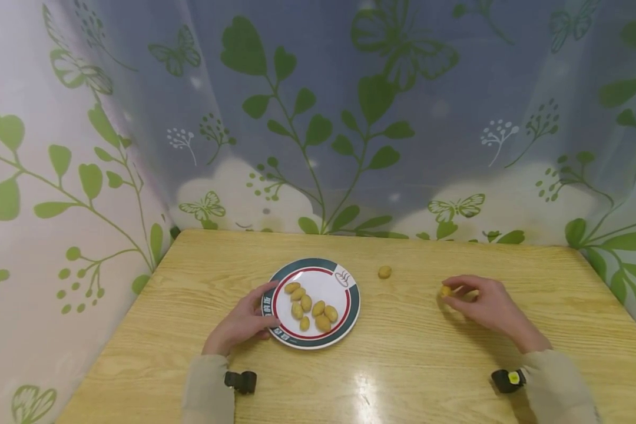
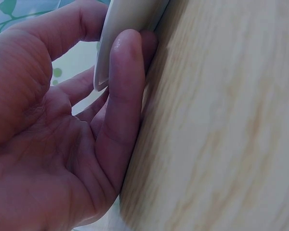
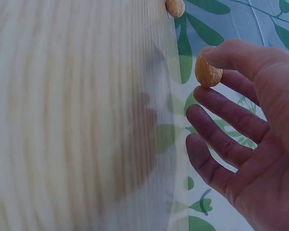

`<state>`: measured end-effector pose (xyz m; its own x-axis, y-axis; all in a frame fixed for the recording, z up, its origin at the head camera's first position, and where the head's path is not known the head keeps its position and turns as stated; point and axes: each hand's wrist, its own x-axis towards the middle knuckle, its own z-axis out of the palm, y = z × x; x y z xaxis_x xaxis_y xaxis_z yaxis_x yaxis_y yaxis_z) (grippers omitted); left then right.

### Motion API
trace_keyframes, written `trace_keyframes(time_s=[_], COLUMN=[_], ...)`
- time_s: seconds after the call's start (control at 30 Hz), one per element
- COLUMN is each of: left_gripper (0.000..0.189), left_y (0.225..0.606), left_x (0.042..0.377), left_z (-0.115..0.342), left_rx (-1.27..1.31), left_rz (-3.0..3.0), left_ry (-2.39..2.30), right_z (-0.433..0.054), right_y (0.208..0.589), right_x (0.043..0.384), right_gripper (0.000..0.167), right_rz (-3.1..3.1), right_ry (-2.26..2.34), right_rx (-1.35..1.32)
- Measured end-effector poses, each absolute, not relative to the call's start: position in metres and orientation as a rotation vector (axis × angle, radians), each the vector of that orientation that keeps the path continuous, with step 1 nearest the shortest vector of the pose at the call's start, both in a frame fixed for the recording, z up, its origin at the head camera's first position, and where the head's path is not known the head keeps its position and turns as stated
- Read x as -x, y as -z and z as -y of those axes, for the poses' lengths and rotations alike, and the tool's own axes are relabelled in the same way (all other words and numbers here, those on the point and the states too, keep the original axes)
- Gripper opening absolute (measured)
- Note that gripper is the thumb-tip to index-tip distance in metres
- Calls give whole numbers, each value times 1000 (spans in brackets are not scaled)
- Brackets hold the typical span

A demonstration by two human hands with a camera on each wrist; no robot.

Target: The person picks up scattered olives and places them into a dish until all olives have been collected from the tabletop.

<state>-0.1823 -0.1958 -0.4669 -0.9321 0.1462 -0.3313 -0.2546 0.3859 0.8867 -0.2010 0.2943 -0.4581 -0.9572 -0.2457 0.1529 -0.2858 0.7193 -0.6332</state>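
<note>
A round white plate (image 1: 318, 288) with a dark green rim and a red ring stands on the table, bearing several small yellow-brown oval nut-like pieces (image 1: 323, 323). My left hand (image 1: 246, 318) grips its left rim, thumb on top; the left wrist view shows fingers beneath the plate's edge (image 2: 127, 29). To the right, my right hand (image 1: 484, 303) pinches one oval nut-like piece (image 3: 208, 71) between thumb and fingertips, over the table. Its surface looks rough and wrinkled, and the other fingers are loosely bent. Another such piece (image 1: 384, 271) lies on the table between plate and right hand.
The wooden table (image 1: 403, 365) reaches back to a curtain (image 1: 328, 118) printed with leaves and butterflies, which also hangs along the left side. Black wrist cameras (image 1: 507, 381) are strapped at both sleeves (image 1: 559, 386).
</note>
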Motion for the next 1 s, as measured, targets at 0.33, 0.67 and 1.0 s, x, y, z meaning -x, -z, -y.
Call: trace_keyframes(time_s=[0.33,0.67,1.0], left_gripper=[81,81,82], left_y=[469,469,470], left_x=[184,183,184], left_z=[197,196,196], left_rx=[106,117,118], left_rz=[-2281,-2276,-2280], left_ry=[-1566,-1568,-1566], right_z=[-280,-267,-253], right_y=[455,457,456], right_x=[203,206,211], right_gripper=[31,31,32], right_rz=[2864,2872,2875], right_ry=[-1148,-1137,-1130], right_rx=[-474,-507,-539])
